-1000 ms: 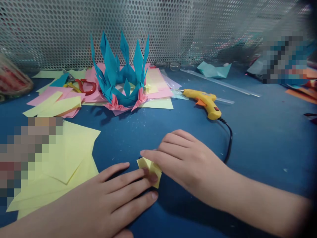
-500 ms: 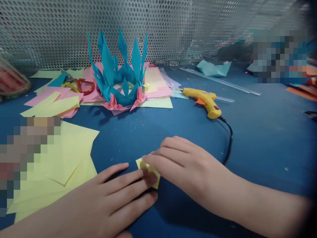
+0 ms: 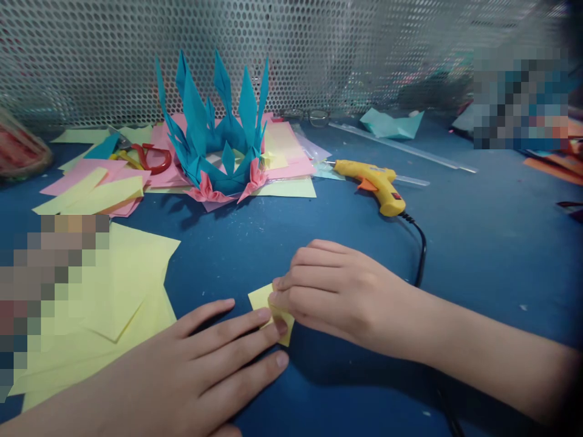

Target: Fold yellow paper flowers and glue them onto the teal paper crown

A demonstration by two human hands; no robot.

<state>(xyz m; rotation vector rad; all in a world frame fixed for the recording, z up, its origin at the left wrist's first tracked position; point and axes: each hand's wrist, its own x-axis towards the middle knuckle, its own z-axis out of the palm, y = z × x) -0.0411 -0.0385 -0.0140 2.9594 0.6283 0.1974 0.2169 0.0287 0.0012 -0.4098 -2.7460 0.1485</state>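
A small yellow piece of paper (image 3: 260, 297) lies on the blue table before me. My left hand (image 3: 204, 358) is open and flat, fingers spread, with two fingertips resting on the paper. At its top right edge, my right hand (image 3: 337, 291) has its fingers drawn together, pinching the paper; its thumb is mostly hidden. Left of my left hand lie overlapping larger yellow sheets (image 3: 132, 267).
Beyond my hands stands a blue folded-paper crown (image 3: 195, 115) with pink pieces. A yellow glue gun (image 3: 368, 176) lies to its right, its black cord (image 3: 424, 249) running behind my right arm. Red-handled scissors (image 3: 155, 161) rest on coloured paper, before a perforated metal panel (image 3: 296, 60).
My right hand has lifted slightly and drawn its fingertips in toward the paper's upper edge, uncovering more of the paper. The left hand stays in place on it.
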